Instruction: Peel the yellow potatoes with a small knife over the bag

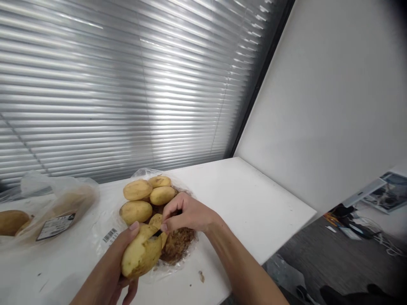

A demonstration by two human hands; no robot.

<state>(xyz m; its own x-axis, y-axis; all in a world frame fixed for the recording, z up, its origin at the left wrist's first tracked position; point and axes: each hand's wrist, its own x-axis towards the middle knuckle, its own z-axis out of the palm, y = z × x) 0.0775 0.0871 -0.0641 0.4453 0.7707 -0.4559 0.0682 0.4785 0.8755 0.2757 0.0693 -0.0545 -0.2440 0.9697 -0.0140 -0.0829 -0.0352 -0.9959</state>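
Observation:
A large, partly peeled potato (141,253) is held in my left hand (116,258), the thumb on its upper edge and the fingers beneath. My right hand (182,214) is closed around a small dark tool (157,233), whose tip touches the potato's upper right side. Just behind lie several yellow potatoes (136,212) on a clear plastic bag (111,218) with a barcode label. A heap of brown peelings (179,245) sits on the same bag, below and to the right of my right hand.
On the white table (235,195), a second plastic bag (74,199) with a label holds more potatoes at the left. Blinds (111,84) stand behind, and a white partition (324,93) rises at the right. Cables (346,218) lie on the floor.

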